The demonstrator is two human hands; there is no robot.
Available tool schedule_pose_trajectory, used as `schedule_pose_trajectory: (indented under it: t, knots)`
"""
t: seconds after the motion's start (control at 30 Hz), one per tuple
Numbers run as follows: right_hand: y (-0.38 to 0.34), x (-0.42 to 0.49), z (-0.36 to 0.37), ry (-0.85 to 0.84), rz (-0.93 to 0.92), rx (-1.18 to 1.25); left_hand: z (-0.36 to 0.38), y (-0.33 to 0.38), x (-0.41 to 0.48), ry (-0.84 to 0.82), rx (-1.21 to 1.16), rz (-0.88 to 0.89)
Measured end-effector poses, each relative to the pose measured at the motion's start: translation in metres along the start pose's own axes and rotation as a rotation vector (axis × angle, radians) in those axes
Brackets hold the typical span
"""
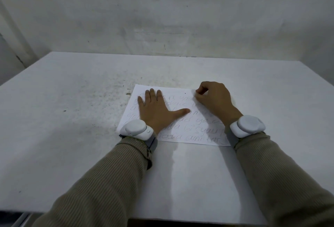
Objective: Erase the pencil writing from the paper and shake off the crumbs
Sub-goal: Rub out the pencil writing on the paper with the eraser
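The left hand [153, 111] lies flat with fingers spread, pinning the paper [191, 132] to the worktop [72, 118]. The right hand [215, 100] is curled, pinching something small and pale, probably an eraser [197, 91]. The pencil writing [197, 129] runs crosswise between the hands, nearer the right.

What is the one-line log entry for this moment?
left hand: flat on paper | right hand: curled at far-right corner, contents hidden | writing: mostly present

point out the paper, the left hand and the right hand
paper [177, 92], head view, bare strip near its far edge
left hand [155, 112], head view, back of the hand
right hand [215, 100], head view, back of the hand
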State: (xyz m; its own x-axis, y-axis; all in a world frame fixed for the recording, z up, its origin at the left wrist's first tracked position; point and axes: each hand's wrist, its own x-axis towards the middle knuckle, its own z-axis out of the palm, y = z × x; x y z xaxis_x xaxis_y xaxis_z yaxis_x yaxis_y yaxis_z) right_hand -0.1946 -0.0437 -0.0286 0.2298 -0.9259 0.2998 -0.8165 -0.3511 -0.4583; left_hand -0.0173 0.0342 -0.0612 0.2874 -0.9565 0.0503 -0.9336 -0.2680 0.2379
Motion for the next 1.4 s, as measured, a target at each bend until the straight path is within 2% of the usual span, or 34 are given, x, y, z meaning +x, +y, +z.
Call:
schedule_pose_trajectory:
  t: [0.07,0.17,0.37,0.5,0.7,0.87,1.03,1.2,1.33,1.4]
  knots:
    - [-0.004,-0.002,0.001,-0.022,-0.025,0.056,0.001,0.0,0.001,-0.001,-0.002,-0.003]
    - [-0.011,-0.007,-0.001,-0.14,-0.09,0.153,0.002,0.0,0.0,-0.003,0.004,-0.005]
    - [-0.001,0.0,0.002,0.018,0.0,0.032,0.0,0.0,0.001,-0.002,-0.018,-0.003]
    - [-0.011,-0.007,0.001,-0.127,-0.102,0.169,0.0,0.001,0.0,-0.008,-0.003,-0.007]
    - [-0.004,0.003,0.004,0.001,-0.008,0.025,0.0,0.0,0.0,-0.008,-0.013,-0.007]
    - [-0.014,-0.004,0.005,-0.132,-0.095,0.139,0.0,0.001,0.0,-0.023,-0.004,-0.013]
    - [-0.008,0.003,0.004,0.0,0.001,0.008,0.0,0.001,-0.001,-0.009,-0.001,-0.009]
    - [-0.015,-0.003,0.005,-0.109,-0.063,0.095,0.0,0.0,0.0,-0.012,0.001,-0.01]
    - [-0.009,0.002,0.006,0.013,0.004,-0.014,0.002,0.0,0.0,0.007,0.002,-0.008]
    - [-0.012,0.001,0.009,0.019,-0.006,0.01,0.001,0.001,0.0,0.004,0.001,-0.005]
